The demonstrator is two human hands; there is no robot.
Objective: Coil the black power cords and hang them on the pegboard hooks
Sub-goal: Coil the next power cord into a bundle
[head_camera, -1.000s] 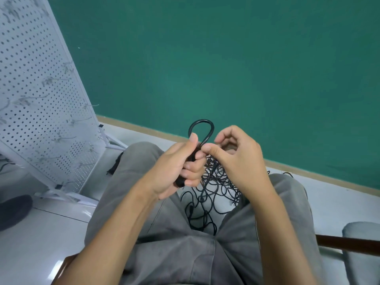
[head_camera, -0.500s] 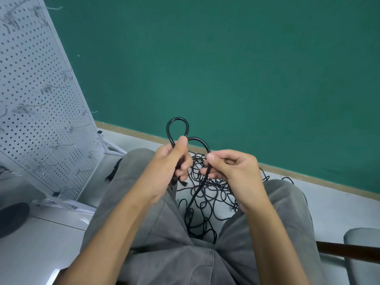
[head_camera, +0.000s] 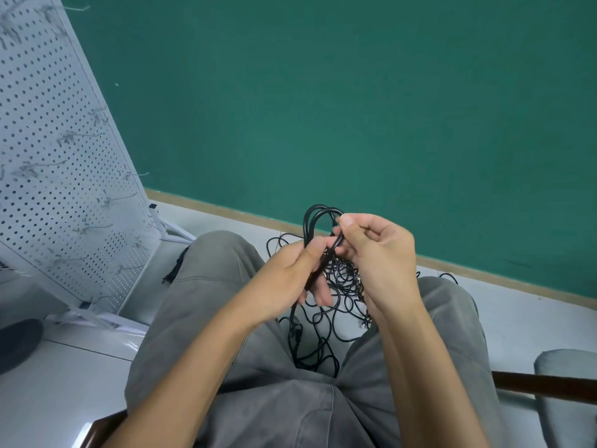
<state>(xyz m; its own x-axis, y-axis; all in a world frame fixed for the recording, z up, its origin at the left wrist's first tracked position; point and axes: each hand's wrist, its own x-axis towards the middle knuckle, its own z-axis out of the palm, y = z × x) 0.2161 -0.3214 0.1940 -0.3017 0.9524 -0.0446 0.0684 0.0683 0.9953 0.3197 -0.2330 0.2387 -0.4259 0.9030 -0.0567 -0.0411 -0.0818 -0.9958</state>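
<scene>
Two hands point(head_camera: 284, 279), one pegboard point(head_camera: 58, 176), cord point(head_camera: 336, 286) tangle, count unclear.

A white perforated metal pegboard point(head_camera: 55, 163) with thin wire hooks point(head_camera: 80, 137) leans at the far left, with the green wall point(head_camera: 355, 108) behind it and to its right. Between the person's grey-trousered knees point(head_camera: 210, 286), a tangled heap of thin black power cords point(head_camera: 336, 295) lies on the pale tiled floor point(head_camera: 529, 318). Above the heap, the left hand point(head_camera: 287, 282) and right hand point(head_camera: 378, 253) touch, sharing looped cord point(head_camera: 318, 218); a grey cushioned chair seat point(head_camera: 565, 399) sits near right.
</scene>
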